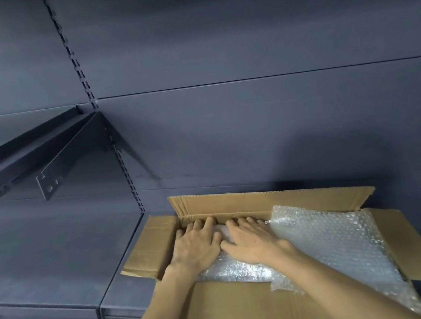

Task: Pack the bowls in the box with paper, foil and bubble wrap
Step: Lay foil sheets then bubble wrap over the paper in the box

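An open cardboard box [229,309] sits on a dark shelf, its flaps spread outward. A sheet of bubble wrap [336,238] covers the inside and spills over the box's near right edge. My left hand [194,245] lies flat on the wrap at the box's far left corner, fingers straight and pointing at the back wall. My right hand [250,239] presses flat on the wrap right beside it, thumb touching the left hand. No bowls, paper or foil show; whatever lies under the wrap is hidden.
The box rests on a dark grey metal shelf [55,269] against a grey back panel [253,124]. A higher shelf on a bracket [23,160] juts out at the upper left. A slotted upright [125,173] runs down the panel.
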